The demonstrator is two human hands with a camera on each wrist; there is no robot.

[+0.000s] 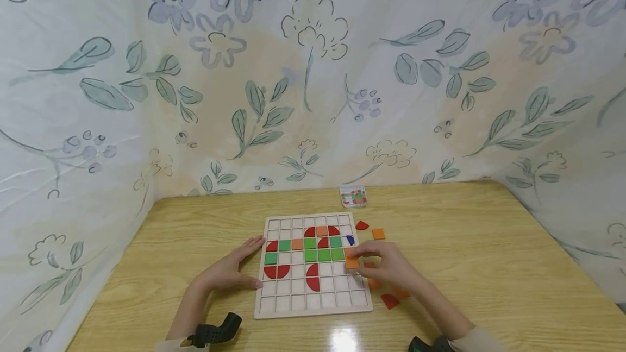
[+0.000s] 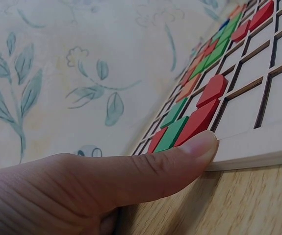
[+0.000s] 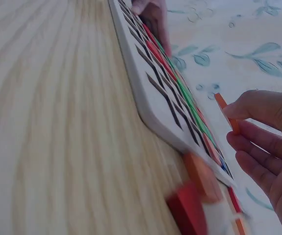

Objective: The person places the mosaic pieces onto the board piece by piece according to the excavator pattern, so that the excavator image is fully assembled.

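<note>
A square wooden grid board (image 1: 296, 304) lies on the table, its cells partly filled with green squares, orange squares and red quarter-circle tiles. My left hand (image 1: 227, 269) lies along the board's left side, fingers extended, the thumb (image 2: 199, 146) touching the rim. Between thumb and fingers, my right hand (image 1: 391, 266) pinches an orange square tile (image 1: 351, 260) over the right-hand column. In the right wrist view that orange tile (image 3: 227, 113) is tilted, seen nearly edge-on. Just beyond it, a blue quarter-circle tile (image 1: 350, 240) sits in a right-column cell.
Right of the board lie a red quarter tile (image 1: 362, 225) and an orange square (image 1: 379, 234). More loose orange pieces and another red tile (image 1: 389, 301) are under and beside the right forearm. Behind the board is a small pattern card (image 1: 353, 198); a floral cloth hangs behind the table.
</note>
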